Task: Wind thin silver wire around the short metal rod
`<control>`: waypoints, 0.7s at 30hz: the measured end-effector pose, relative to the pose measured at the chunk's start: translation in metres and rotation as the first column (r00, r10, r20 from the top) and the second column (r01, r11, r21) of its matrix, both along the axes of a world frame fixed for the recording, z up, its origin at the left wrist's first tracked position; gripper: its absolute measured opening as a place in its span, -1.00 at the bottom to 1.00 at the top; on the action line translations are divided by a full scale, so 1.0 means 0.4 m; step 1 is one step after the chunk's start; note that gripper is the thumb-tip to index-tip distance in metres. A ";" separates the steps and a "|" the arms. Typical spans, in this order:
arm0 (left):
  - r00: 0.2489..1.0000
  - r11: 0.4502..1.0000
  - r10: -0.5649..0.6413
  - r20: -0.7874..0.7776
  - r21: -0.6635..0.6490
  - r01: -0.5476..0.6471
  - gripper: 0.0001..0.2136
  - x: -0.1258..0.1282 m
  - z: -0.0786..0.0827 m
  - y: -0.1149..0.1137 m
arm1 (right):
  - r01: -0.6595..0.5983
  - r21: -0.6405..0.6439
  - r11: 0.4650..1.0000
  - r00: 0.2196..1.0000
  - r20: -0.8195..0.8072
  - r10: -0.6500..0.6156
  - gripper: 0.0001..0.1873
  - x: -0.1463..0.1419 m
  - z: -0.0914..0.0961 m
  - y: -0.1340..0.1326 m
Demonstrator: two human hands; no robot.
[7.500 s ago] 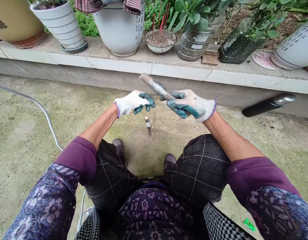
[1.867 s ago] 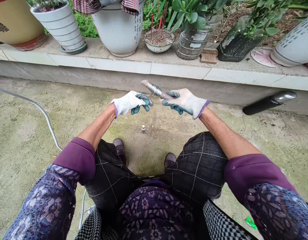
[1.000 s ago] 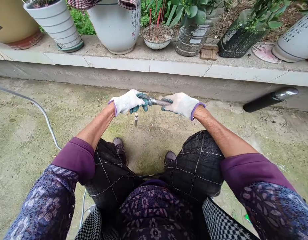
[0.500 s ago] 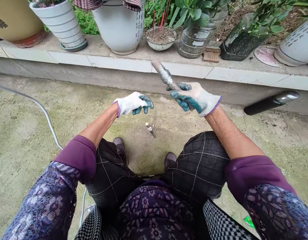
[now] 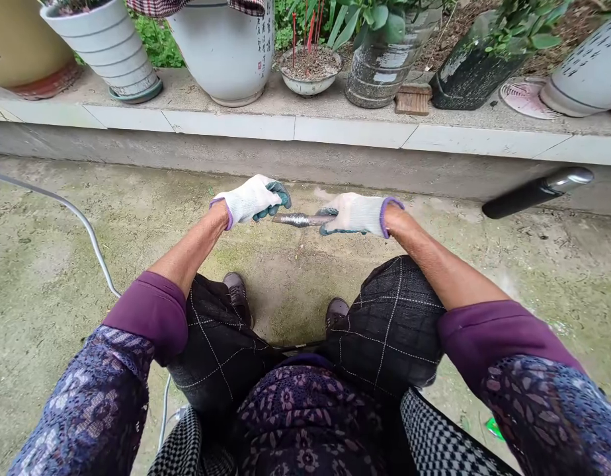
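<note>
view from a head camera, looking down past a seated person's knees to a concrete ground (image 5: 62, 277). both hands wear white gloves with green-coated fingers, and they meet just above centre, toward 12 o'clock. the right hand (image 5: 358, 213) is clenched around one end of a wire-wound rod (image 5: 298, 219), knuckles up. the rod lies level, its free end pointing to 9 o'clock and reaching the curled fingertips of the left hand (image 5: 250, 198). the left hand is closed tight — whether it pinches the rod's tip or only a strand of wire, i cannot tell from here.

what has changed: half a second ago the right hand held the rod tilted up toward 11 o'clock, well apart from the left hand, and a small peg dangled below them. now the rod has swung down flat between the two hands, and the peg is out of sight. i judge this to be the closed end of a stroke, with both hands at the rod.

around them: a ledge (image 5: 335, 132) runs across 12 o'clock, bearing a white pot (image 5: 226, 53), a ribbed pot (image 5: 107, 46) and a small bowl (image 5: 310, 69) of red sticks. a black handle (image 5: 536, 192) juts in at 3 o'clock — a hose (image 5: 87, 228) curves at 9 o'clock.
</note>
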State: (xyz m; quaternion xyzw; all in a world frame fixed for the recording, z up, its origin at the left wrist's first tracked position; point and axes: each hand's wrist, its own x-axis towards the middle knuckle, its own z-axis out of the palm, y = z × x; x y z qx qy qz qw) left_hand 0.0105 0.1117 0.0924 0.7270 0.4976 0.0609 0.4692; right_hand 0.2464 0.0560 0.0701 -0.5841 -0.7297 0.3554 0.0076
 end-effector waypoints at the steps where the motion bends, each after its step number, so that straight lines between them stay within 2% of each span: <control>1: 1.000 1.000 0.005 -0.004 -0.002 -0.005 -0.78 0.002 0.004 -0.004 | -0.010 0.027 1.000 0.999 0.036 0.009 -0.76 -0.003 -0.004 0.006; 3: 1.000 1.000 0.016 -0.002 -0.016 -0.016 -0.79 0.005 0.011 -0.011 | -0.028 0.065 0.998 0.992 0.128 0.019 -0.71 -0.004 -0.010 0.017; 5: 1.000 0.999 0.022 0.015 -0.042 -0.021 -0.80 0.007 0.012 -0.017 | 0.018 0.123 0.992 0.981 0.189 -0.041 -0.67 0.001 -0.012 0.025; 7: 0.998 0.997 0.021 0.051 -0.071 -0.018 -0.78 0.006 0.005 -0.019 | 0.088 0.169 0.982 0.979 0.168 -0.116 -0.65 0.007 -0.010 0.027; 11: 0.988 0.994 0.010 0.152 -0.110 0.007 -0.74 0.007 -0.026 -0.012 | 0.259 0.105 0.960 0.966 -0.030 -0.258 -0.67 0.003 0.008 0.015; 14: 0.979 0.994 0.022 0.204 -0.106 0.000 -0.74 0.011 -0.035 -0.007 | 0.364 -0.003 0.931 0.909 -0.217 -0.356 -0.72 -0.007 0.022 0.004; 17: 0.973 0.996 0.034 0.227 -0.086 -0.015 -0.73 0.011 -0.032 -0.003 | 0.399 -0.088 0.913 0.842 -0.359 -0.403 -0.72 -0.009 0.028 0.000; 21: 0.982 0.996 0.028 0.189 -0.085 -0.012 -0.75 0.001 -0.038 0.005 | 0.388 -0.165 0.907 0.784 -0.458 -0.419 -0.66 0.000 0.037 -0.001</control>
